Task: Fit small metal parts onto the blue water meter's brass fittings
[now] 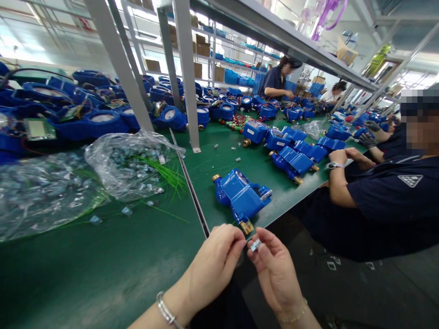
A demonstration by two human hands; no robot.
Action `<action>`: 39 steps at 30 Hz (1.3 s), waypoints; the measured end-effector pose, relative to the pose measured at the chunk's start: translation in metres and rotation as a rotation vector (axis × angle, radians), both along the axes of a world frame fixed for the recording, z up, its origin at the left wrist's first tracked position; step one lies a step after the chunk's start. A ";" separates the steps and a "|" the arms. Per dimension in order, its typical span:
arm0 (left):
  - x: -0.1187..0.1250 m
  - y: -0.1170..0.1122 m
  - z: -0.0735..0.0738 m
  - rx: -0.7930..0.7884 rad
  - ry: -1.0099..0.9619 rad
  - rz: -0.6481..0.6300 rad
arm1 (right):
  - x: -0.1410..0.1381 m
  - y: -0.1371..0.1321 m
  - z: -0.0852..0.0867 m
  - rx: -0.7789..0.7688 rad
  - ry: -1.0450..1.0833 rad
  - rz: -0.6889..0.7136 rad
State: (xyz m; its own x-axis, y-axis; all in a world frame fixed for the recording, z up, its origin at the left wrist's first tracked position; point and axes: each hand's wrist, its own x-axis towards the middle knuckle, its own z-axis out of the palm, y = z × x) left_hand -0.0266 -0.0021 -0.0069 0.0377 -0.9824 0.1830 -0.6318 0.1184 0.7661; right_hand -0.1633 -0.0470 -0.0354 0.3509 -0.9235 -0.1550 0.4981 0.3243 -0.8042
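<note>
My two hands meet at the near edge of a green table [103, 265]. My right hand [274, 269] pinches a small clear plastic seal clip [255, 245] between thumb and fingers. My left hand [214, 262] has its fingers curled and pressed together beside that clip, touching or nearly touching it; what it holds, if anything, is hidden. Just beyond my hands lies a blue water meter [242, 196] with brass ends.
Two clear bags of small clips and green wires [133, 167] lie to the left. Many blue meters [295, 157] cover the table farther back. A grey post [187, 77] stands on the table. A person in dark blue [384, 196] sits at right; others work beyond.
</note>
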 end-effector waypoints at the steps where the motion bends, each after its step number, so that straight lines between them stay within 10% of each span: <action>1: 0.000 0.000 0.001 0.002 0.001 -0.003 | 0.000 0.000 0.002 -0.024 0.012 -0.007; 39: -0.003 0.009 0.001 0.038 -0.010 -0.079 | -0.008 0.004 -0.013 -0.270 0.122 0.040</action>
